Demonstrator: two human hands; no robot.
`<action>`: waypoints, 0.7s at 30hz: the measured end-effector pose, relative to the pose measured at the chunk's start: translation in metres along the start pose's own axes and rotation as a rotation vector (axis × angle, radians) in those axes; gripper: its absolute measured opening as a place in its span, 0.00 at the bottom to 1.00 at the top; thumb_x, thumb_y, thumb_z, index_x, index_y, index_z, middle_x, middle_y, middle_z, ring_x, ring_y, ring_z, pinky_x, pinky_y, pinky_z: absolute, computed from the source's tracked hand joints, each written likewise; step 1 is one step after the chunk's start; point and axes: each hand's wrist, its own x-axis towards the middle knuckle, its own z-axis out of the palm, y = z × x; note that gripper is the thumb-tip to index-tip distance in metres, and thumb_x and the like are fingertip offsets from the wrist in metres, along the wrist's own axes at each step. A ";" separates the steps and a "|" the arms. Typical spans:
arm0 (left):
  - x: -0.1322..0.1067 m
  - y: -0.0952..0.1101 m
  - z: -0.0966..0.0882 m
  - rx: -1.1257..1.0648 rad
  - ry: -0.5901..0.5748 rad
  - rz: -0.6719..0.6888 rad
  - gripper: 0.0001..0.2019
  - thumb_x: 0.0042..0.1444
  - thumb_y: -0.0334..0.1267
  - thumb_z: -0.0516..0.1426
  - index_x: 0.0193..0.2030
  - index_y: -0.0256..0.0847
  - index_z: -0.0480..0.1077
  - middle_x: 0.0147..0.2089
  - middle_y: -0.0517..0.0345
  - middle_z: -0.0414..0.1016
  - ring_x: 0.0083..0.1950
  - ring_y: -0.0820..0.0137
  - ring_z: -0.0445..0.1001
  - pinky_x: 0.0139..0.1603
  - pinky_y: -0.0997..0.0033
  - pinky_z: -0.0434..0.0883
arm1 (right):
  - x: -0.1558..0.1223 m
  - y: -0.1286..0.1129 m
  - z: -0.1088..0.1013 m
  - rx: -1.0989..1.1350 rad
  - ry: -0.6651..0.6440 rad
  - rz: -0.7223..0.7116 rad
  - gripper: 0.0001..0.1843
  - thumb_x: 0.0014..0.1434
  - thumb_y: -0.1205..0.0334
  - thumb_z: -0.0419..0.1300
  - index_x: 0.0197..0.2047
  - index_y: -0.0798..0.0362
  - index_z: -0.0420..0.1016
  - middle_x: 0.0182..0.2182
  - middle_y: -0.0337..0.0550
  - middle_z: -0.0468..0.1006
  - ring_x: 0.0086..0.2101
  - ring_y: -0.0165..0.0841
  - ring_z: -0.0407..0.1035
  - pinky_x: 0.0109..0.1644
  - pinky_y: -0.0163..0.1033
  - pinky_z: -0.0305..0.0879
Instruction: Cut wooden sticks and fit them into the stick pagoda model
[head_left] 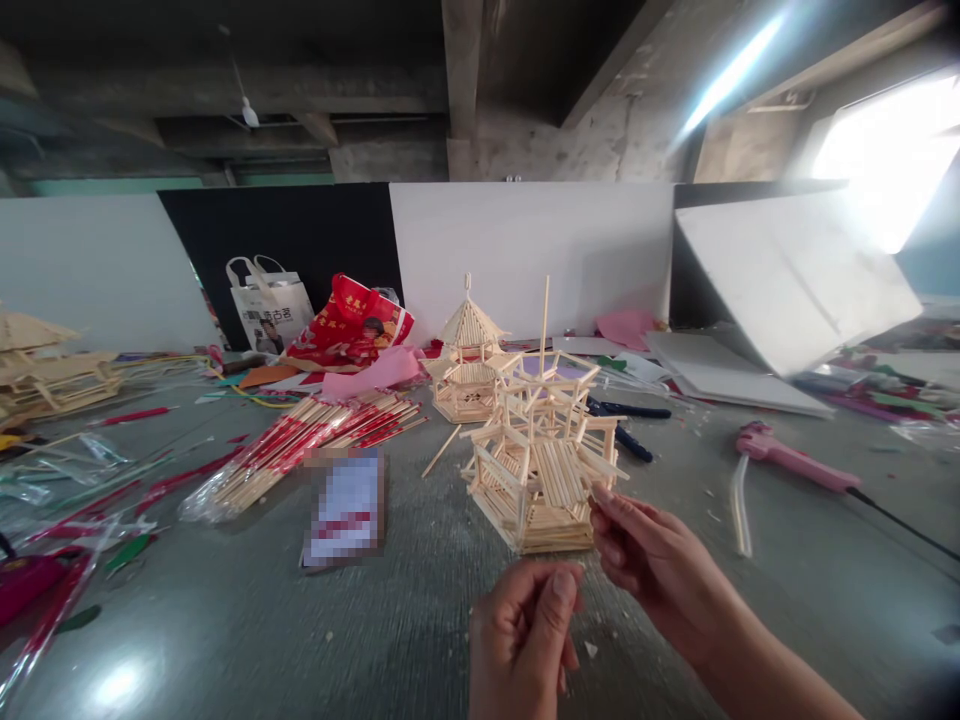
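Note:
A half-open pavilion model built of thin wooden sticks (499, 500) stands on the table in front of me, with one tall stick upright at its top. A small slatted panel of wooden sticks (559, 475) slants against its front. My right hand (649, 550) is closed, thumb and index finger pinching at the panel's right edge. Below the model, my left hand (525, 635) is curled shut with the thumb pressed on the index finger; whatever lies inside is hidden. Behind stands a roofed stick pavilion (469, 345).
A pink glue gun (802, 460) lies at right, its cord running off. Dark-handled pliers (634, 440) rest behind the model. To the left are bundled sticks in plastic (277, 450) and a blurred packet (345, 510). A red bag (349, 325) and white boards (735, 375) stand farther back.

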 end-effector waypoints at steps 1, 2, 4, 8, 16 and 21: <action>0.000 0.000 0.000 0.003 -0.001 0.000 0.21 0.48 0.54 0.59 0.32 0.34 0.77 0.23 0.56 0.71 0.15 0.81 0.60 0.13 0.83 0.55 | 0.000 0.000 0.000 0.004 0.002 0.003 0.19 0.53 0.51 0.64 0.27 0.59 0.64 0.21 0.35 0.59 0.19 0.19 0.51 0.18 0.26 0.47; 0.000 0.001 0.000 0.004 -0.002 0.001 0.21 0.48 0.54 0.59 0.32 0.34 0.77 0.23 0.56 0.71 0.15 0.81 0.60 0.13 0.83 0.55 | 0.000 0.000 0.000 0.009 0.005 0.006 0.19 0.53 0.52 0.64 0.27 0.59 0.64 0.21 0.35 0.59 0.19 0.19 0.51 0.18 0.26 0.48; -0.001 0.001 0.000 0.001 -0.004 -0.002 0.21 0.48 0.54 0.60 0.32 0.34 0.77 0.23 0.55 0.72 0.15 0.81 0.61 0.13 0.83 0.55 | -0.001 0.000 0.000 0.023 0.006 0.012 0.19 0.53 0.52 0.64 0.27 0.59 0.64 0.21 0.35 0.60 0.19 0.19 0.51 0.18 0.26 0.48; 0.000 0.001 0.000 0.006 0.001 -0.007 0.20 0.48 0.54 0.60 0.32 0.34 0.77 0.23 0.55 0.72 0.15 0.81 0.60 0.13 0.83 0.54 | -0.002 -0.001 0.001 0.078 0.019 0.027 0.17 0.52 0.54 0.64 0.27 0.59 0.65 0.23 0.37 0.62 0.19 0.19 0.52 0.17 0.26 0.49; -0.001 0.001 0.001 -0.035 0.016 -0.006 0.18 0.47 0.52 0.61 0.30 0.35 0.76 0.23 0.56 0.72 0.14 0.82 0.60 0.13 0.84 0.54 | -0.002 -0.004 0.006 0.212 0.058 0.105 0.15 0.51 0.57 0.66 0.28 0.58 0.67 0.25 0.36 0.64 0.19 0.19 0.52 0.16 0.24 0.52; -0.002 0.002 0.002 -0.040 0.040 -0.028 0.19 0.46 0.52 0.62 0.30 0.35 0.77 0.21 0.57 0.71 0.14 0.82 0.59 0.13 0.84 0.54 | -0.004 -0.007 0.009 0.267 0.066 0.178 0.11 0.56 0.60 0.61 0.29 0.59 0.66 0.24 0.35 0.63 0.18 0.18 0.53 0.15 0.23 0.52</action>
